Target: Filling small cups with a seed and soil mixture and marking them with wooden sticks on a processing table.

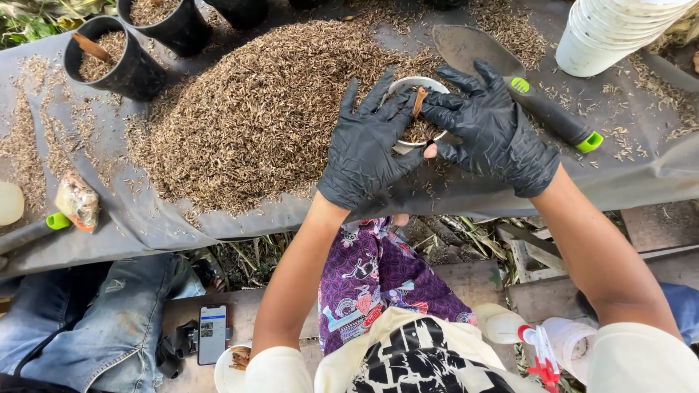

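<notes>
1. The left hand (368, 149), in a black glove, lay with its fingers spread over the near left side of a small white pot (415, 113), palm against its rim.
2. The right hand (495, 131), also gloved in black, cupped the pot's right side with fingers spread; a torn glove tip left one bare fingertip showing at the pot's near edge.
3. The pot sat between the two hands at the right edge of a large heap of brown husks (255, 116), on a grey sheet (641, 175) covering the bench. It was filled with the same husks, and a brown stick-like cutting (419, 100) stood in it.
4. A trowel (510, 73) with a grey blade and a black handle tipped in green lay just behind the right hand, the blade near the heap and the handle pointing right.
5. A stack of white pots (611, 33) stood at the far right corner of the sheet, well apart from the hands.
6. Two black pots (120, 62) holding husks stood at the far left; the nearer one held a brown cutting.
7. At the left edge lay a small plastic bag (76, 200) and a second green-tipped handle (44, 224).
8. Below the bench, a phone (212, 333) rested on a wooden plank beside another person's jeans-clad leg (102, 320), and a white spray bottle (539, 335) with a red trigger stood at lower right.
</notes>
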